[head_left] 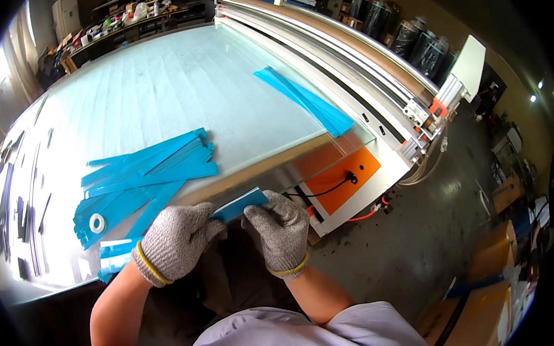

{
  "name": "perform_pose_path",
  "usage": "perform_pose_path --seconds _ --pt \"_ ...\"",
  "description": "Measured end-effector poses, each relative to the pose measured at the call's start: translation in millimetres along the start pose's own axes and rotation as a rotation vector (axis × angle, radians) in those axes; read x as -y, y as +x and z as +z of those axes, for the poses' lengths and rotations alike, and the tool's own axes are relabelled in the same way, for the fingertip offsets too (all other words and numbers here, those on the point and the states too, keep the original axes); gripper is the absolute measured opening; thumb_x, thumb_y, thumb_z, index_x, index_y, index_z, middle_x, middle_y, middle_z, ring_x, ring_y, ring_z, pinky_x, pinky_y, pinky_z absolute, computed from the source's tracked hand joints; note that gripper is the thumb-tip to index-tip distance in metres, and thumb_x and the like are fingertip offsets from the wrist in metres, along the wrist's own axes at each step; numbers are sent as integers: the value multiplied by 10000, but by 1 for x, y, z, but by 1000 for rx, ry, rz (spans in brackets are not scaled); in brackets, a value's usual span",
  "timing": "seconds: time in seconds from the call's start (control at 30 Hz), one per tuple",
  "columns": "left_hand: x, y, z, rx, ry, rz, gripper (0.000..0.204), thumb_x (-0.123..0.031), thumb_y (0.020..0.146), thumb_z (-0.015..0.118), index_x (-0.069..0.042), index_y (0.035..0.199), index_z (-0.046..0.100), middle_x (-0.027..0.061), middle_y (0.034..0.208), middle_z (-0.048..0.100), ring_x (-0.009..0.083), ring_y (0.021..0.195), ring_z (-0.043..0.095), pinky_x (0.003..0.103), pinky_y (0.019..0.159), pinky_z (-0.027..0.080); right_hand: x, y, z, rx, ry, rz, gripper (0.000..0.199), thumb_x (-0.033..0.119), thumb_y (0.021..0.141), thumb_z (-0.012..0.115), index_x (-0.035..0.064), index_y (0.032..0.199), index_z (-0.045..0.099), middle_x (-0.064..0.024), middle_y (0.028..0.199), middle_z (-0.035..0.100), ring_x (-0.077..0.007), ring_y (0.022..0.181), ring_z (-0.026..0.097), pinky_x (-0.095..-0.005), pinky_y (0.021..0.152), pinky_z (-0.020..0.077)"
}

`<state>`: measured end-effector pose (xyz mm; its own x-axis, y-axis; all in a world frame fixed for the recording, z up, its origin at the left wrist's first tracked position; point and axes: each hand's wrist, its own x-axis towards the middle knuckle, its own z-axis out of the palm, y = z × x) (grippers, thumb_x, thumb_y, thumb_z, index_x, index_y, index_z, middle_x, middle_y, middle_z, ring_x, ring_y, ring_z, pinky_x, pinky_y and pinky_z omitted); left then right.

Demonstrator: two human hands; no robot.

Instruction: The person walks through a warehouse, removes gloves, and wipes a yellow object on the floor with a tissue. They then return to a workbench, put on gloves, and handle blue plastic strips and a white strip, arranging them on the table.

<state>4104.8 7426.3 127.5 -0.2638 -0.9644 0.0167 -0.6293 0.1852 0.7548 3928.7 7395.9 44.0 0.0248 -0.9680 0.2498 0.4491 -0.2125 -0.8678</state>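
Note:
A short blue strip [241,204] with a pale edge is held in front of my body, near the table's front edge. My left hand [178,237], in a grey knitted glove with a yellow cuff, pinches its left end. In a matching glove, my right hand [278,232] grips the right end, thumb against the near side. To the left, a fanned pile of long blue strips [144,171] lies on the glass-topped table [148,95]. A small white ring [97,223] rests on that pile. Further off, a second bundle of blue strips [303,102] lies near the machine.
A long white machine with metal rollers [335,56] runs along the table's far right side. An orange panel [346,183] with a black cable is at its near end. Dark thin strips [24,214] lie at the table's left. Cardboard boxes [471,324] stand at lower right.

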Motion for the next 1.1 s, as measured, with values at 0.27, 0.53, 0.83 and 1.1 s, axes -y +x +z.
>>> perform_pose_path --seconds 0.27,0.53,0.83,1.1 --pt "-28 -19 1 169 -681 -161 322 -267 1045 528 -8 906 659 7 671 564 75 570 487 241 505 374 34 15 -8 467 224 105 545 84 757 854 -40 1219 592 -172 1104 694 -236 966 700 -337 772 605" --pt "-15 -10 24 287 -982 -90 324 -301 1022 582 4 946 659 11 700 551 81 537 468 227 492 360 46 19 -19 602 328 102 472 75 810 806 -86 1213 618 -167 1086 700 -216 834 713 -327 727 608" --pt "11 5 27 87 -678 -44 365 -350 1045 523 -38 895 639 -17 653 527 59 521 447 221 470 344 19 22 -31 559 5 -8 343 167 950 687 2 1238 602 -67 1007 655 -129 910 654 -275 772 539" --pt "117 21 44 -292 -368 -195 320 -269 1040 527 -21 864 626 -4 642 523 69 573 459 246 521 379 -131 -48 -66 559 -1275 -264 792 475 725 808 40 1320 521 -191 1255 568 -390 1161 548 -480 995 433"
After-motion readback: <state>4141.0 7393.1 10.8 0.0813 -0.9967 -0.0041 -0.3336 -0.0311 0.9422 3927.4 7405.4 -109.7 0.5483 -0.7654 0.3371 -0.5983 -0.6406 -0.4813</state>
